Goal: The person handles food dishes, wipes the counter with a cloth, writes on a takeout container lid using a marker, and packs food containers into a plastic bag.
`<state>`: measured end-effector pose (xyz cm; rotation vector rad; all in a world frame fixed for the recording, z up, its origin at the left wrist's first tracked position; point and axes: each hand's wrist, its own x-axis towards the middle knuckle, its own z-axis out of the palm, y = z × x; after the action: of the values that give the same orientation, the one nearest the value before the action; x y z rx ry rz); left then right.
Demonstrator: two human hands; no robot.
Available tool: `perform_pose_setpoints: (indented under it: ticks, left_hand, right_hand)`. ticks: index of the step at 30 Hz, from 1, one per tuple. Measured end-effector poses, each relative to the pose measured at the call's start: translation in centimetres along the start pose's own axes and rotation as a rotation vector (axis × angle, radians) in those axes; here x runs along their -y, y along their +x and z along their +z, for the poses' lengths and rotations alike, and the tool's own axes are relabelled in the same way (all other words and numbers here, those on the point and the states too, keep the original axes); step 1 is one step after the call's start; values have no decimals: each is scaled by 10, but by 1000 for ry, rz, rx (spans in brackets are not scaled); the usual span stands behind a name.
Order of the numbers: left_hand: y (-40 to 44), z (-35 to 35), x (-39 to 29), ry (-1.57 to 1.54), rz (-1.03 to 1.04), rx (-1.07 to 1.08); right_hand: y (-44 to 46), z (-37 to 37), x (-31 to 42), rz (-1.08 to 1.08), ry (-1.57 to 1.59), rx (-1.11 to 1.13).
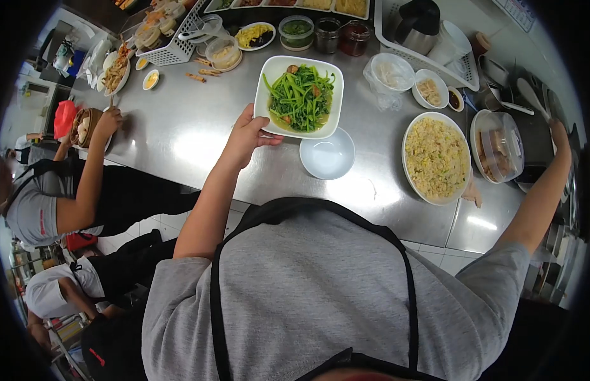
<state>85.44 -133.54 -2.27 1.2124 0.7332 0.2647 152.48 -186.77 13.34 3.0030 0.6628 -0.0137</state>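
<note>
My left hand (250, 136) grips the lower left corner of a square white dish (262, 70), thumb on the rim. Leafy green vegetables (301, 98) with brown bits fill the dish. Just below it, partly covered by its edge, an empty pale bowl (328, 154) rests on the steel counter (199, 136). At the far right, my right hand (558, 130) is closed around the end of a long utensil handle (533, 98) beside dark pans. An oval plate (406, 171) of fried rice (436, 157) lies between my arms, next to a clear-lidded container (498, 146).
Co-workers stand at the left; one's hand (111, 120) is over a steamer basket (85, 127). Along the back are a white basket (174, 54), jars (355, 38), ingredient trays (282, 5) and a rack (428, 63). Small bowls (429, 89) sit at the right.
</note>
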Motion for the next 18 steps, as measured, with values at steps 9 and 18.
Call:
perform_pose_setpoints:
  ticks: [9,18]
  left_hand:
    - [4,7,-5,39,5,44]
    - [9,7,-17,112,-9,129]
  right_hand:
    - [-194,62,173,47,1053,-429]
    - [-264,65,408,-672,1035,339]
